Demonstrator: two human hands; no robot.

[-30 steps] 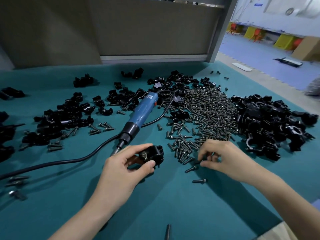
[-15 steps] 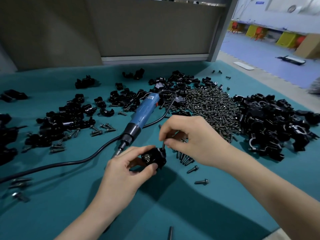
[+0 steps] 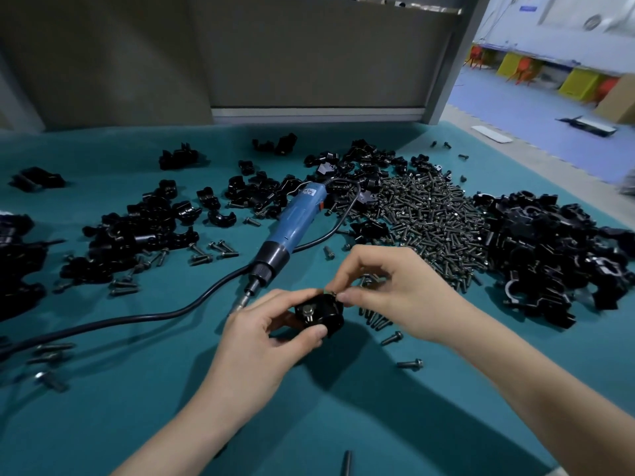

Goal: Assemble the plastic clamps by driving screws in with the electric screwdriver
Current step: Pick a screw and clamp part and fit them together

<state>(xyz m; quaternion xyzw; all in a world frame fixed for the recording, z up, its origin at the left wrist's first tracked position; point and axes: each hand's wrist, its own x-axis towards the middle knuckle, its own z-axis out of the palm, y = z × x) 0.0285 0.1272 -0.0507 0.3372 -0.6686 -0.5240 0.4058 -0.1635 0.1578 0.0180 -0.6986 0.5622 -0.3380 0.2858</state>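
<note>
Head view: my left hand point(image 3: 261, 341) holds one black clamp point(image 3: 324, 317) just above the tabletop point(image 3: 171, 417), near the middle of the scene. The thumb curls against the clamp's near edge, and the fingers point(image 3: 275, 302) wrap its far left side. A screw point(image 3: 308, 312) stands in the clamp's top face, head up.

My right hand point(image 3: 395, 293) reaches in from the right. Its fingertips point(image 3: 347, 297) are pinched on a second screw point(image 3: 332, 293) at the clamp's far right corner. They hide most of that screw, so I cannot tell how deep it sits. The other fingers of that hand are curled loosely over the tabletop.

The screwdriver point(image 3: 292, 228) lies on the tabletop just beyond the hands, with neither hand on it. Its blue body angles away to the far right and its bit points at the left hand. I cannot tell whether the bit touches the knuckles. Its cord point(image 3: 137, 319) loops back from the far end, passes under the body and runs off to the left.

A screw pile point(image 3: 429, 228) spreads beyond the right hand, and a clamp pile point(image 3: 556, 249) sits further right. More clamp parts point(image 3: 137, 231) lie scattered at the left with loose screws point(image 3: 213, 252) among them. Two stray screws point(image 3: 409, 364) lie near the right wrist.
</note>
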